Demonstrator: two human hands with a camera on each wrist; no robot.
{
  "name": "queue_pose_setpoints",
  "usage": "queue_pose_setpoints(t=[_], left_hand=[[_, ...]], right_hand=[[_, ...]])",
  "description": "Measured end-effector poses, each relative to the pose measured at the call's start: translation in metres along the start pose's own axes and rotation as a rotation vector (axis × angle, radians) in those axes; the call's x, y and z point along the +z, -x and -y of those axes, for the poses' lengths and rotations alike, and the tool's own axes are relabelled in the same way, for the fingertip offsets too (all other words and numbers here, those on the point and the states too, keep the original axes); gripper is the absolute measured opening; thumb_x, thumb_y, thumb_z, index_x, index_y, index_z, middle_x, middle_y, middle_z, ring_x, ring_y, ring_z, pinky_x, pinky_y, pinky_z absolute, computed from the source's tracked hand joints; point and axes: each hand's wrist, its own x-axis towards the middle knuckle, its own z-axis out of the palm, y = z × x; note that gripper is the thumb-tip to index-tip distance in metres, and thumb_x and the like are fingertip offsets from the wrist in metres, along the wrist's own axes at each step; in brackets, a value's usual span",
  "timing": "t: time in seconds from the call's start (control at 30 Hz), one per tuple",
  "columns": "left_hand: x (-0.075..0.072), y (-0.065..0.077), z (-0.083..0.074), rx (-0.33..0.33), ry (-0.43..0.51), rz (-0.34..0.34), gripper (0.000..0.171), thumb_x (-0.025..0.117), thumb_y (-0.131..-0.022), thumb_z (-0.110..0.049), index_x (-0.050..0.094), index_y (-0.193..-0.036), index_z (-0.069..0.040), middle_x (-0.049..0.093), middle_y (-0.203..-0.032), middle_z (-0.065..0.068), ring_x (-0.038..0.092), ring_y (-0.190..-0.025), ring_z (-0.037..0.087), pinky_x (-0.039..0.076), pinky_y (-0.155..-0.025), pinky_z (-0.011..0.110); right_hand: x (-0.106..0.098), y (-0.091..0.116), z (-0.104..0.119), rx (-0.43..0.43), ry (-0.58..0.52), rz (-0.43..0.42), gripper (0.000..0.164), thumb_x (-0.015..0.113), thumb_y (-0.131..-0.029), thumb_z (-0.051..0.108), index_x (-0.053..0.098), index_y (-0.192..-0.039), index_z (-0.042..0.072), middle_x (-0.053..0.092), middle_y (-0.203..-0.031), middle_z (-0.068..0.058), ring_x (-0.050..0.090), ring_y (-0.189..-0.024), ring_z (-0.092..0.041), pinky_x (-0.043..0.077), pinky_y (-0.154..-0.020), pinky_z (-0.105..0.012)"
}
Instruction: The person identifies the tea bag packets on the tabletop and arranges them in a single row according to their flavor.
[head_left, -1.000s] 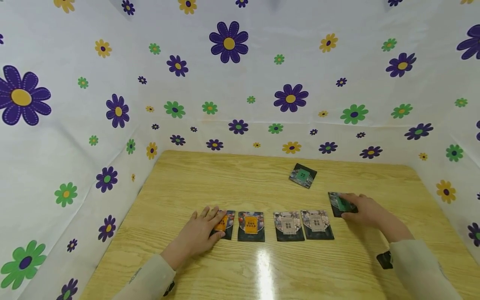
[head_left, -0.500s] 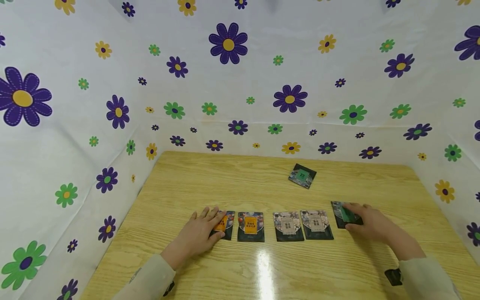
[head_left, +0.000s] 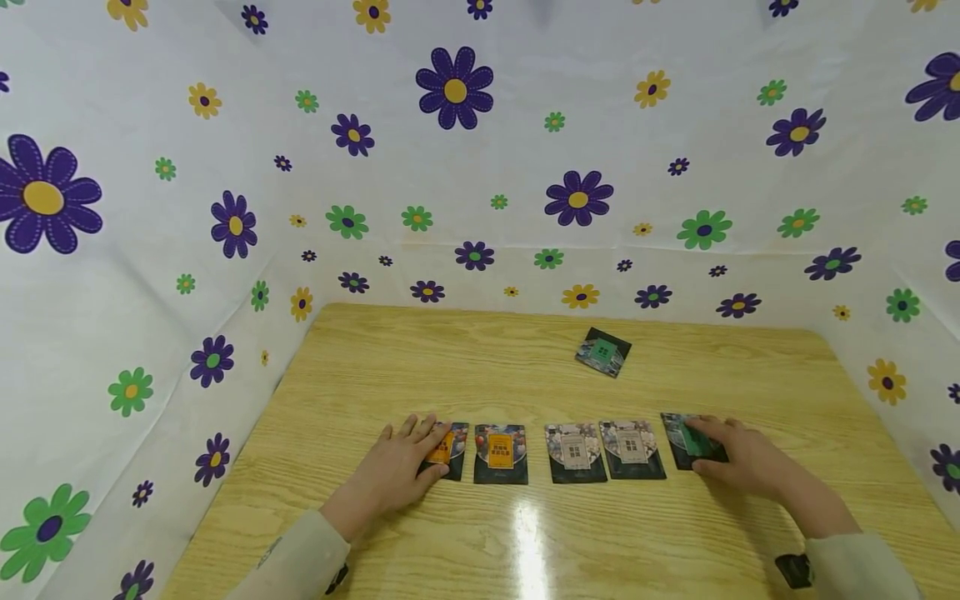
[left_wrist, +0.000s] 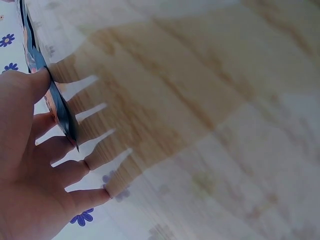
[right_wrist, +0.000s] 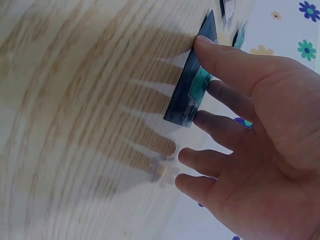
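In the head view, my left hand (head_left: 393, 467) lies with spread fingers over an orange-labelled sachet (head_left: 455, 454), partly covering it. My right hand (head_left: 753, 462) touches the face of a dark sachet with a green label (head_left: 692, 442), thumb near its lower edge and fingertips at its right side. The right wrist view shows that green-labelled sachet (right_wrist: 192, 87) flat on the wood under straight fingers. Between the hands, a second orange-labelled sachet (head_left: 501, 454) and two grey-labelled sachets, one left (head_left: 575, 454) and one right (head_left: 632, 450), lie in a row.
Another green-labelled sachet (head_left: 603, 352) lies askew farther back on the wooden table (head_left: 420, 358). A white cloth with printed flowers (head_left: 510, 150) encloses the back and sides. Dark straps show at both wrists.
My right hand has slid the green-labelled sachet toward me and slightly right, bringing it about level with the row. The left hand stays on the orange-labelled sachet.
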Motion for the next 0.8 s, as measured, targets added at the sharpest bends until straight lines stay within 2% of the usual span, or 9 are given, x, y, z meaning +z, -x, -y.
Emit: queue_pose_setpoints(t=[0.27, 0.8], left_hand=[[-0.0006, 0.0005, 0.0000, 0.001, -0.014, 0.002, 0.068, 0.049, -0.109, -0.055, 0.035, -0.167, -0.022, 0.036, -0.171, 0.013, 0.034, -0.157, 0.045, 0.034, -0.119, 0.072], [0.0017, 0.0003, 0.0008, 0.007, -0.019, -0.012, 0.068, 0.048, -0.109, -0.055, 0.035, -0.167, -0.022, 0.035, -0.171, 0.013, 0.035, -0.156, 0.045, 0.035, -0.119, 0.072]], right_hand=[[0.0001, 0.0013, 0.0025, -0.003, 0.010, -0.012, 0.072, 0.081, -0.093, 0.026, 0.051, -0.150, -0.005, 0.049, -0.148, -0.043, 0.042, -0.131, -0.074, 0.039, -0.097, -0.083], [-0.0005, 0.0009, 0.0014, 0.008, 0.007, -0.002, 0.073, 0.081, -0.093, 0.027, 0.051, -0.151, -0.004, 0.049, -0.148, -0.044, 0.041, -0.131, -0.074, 0.041, -0.096, -0.082]])
